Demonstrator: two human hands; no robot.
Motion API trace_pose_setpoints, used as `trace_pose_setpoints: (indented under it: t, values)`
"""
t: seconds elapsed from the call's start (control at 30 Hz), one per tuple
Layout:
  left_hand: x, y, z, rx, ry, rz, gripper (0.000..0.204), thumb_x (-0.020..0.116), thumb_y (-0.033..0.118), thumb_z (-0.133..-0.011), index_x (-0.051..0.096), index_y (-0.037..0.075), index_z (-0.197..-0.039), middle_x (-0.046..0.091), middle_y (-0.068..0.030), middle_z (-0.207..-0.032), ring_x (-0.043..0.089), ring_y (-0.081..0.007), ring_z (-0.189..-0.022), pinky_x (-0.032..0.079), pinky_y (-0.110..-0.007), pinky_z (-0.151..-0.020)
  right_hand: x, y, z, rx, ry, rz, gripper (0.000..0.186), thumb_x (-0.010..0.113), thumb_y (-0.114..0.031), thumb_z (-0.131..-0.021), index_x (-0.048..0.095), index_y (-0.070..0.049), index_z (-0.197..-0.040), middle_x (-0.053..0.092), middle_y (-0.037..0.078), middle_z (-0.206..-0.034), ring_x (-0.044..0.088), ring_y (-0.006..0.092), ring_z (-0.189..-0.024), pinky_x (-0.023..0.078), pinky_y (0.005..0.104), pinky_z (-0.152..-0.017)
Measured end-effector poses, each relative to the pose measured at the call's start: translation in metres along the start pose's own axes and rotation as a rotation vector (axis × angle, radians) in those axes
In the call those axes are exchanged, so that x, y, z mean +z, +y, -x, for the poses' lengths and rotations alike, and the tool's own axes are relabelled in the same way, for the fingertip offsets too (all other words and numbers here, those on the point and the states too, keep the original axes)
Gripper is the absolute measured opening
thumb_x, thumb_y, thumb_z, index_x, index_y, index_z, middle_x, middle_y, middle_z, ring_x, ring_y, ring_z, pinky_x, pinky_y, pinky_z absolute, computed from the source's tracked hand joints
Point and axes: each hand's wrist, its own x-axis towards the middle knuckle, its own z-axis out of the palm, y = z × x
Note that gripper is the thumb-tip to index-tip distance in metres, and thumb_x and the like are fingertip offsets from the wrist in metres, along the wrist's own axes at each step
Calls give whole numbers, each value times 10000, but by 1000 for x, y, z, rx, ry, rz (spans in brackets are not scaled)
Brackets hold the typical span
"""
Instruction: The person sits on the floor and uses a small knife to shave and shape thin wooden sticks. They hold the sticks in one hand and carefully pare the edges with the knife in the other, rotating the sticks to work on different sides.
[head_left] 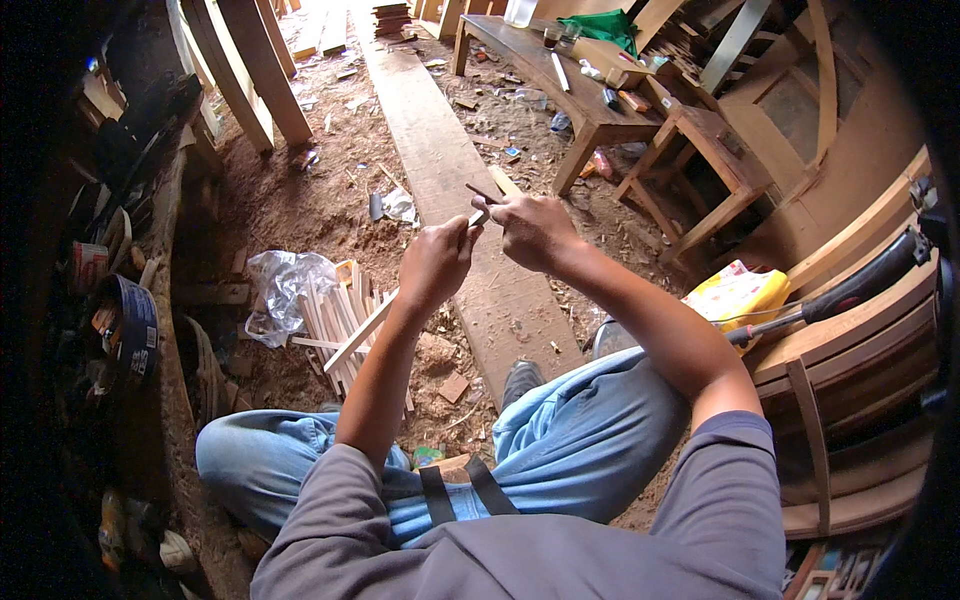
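My left hand (432, 262), at the centre of the frame, is closed around a long, thin, pale wooden strip (360, 335), its far end poking past my fingers. Just right, my right hand (535, 233) is curled around a slim, dark, rod-like piece (482, 192) near that end; whether they touch, I cannot tell. Left of centre, pale wooden sticks (341, 314) lie beside crumpled clear plastic (285, 290).
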Motion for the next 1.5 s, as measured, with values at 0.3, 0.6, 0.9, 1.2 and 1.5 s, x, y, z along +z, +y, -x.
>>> trace_pose_setpoints:
  t: [0.3,0.6,0.9,1.2,1.5]
  values:
    - [-3,1,0,-35,-3,37,321,552,341,-1000,643,41,-931,598,-226,-705,600,-415,-643,457,-462,-588,1,1,0,-10,22,-9,265,520,-86,-769,705,-63,-956,689,169,-877,702,362,-788,563,471,-692]
    - [-3,0,-1,-47,-31,20,311,552,329,-999,653,37,-962,607,-231,-729,610,-416,-659,464,-460,-602,0,1,1,-40,15,27,250,526,-69,-778,698,-68,-960,688,186,-905,702,372,-783,569,475,-688]
    - [-12,3,-1,-16,-26,7,323,549,333,-1001,634,30,-928,594,-227,-704,599,-411,-631,452,-464,-585,-1,1,-1,-99,92,36,250,547,-58,-780,704,-69,-974,688,177,-910,702,362,-773,569,465,-680]
    - [-19,5,-1,-4,-3,65,344,552,337,-1001,644,11,-943,577,-223,-683,579,-359,-586,445,-439,-574,-5,-2,-2,-122,135,51,249,564,-45,-767,714,-75,-963,689,147,-909,704,347,-752,570,454,-672]
    - [-12,0,-1,-57,-16,44,308,555,327,-995,682,47,-1013,609,-223,-717,612,-360,-623,465,-439,-603,0,-4,-1,-105,118,63,217,569,-57,-774,706,-69,-942,676,149,-867,704,338,-737,565,449,-647]
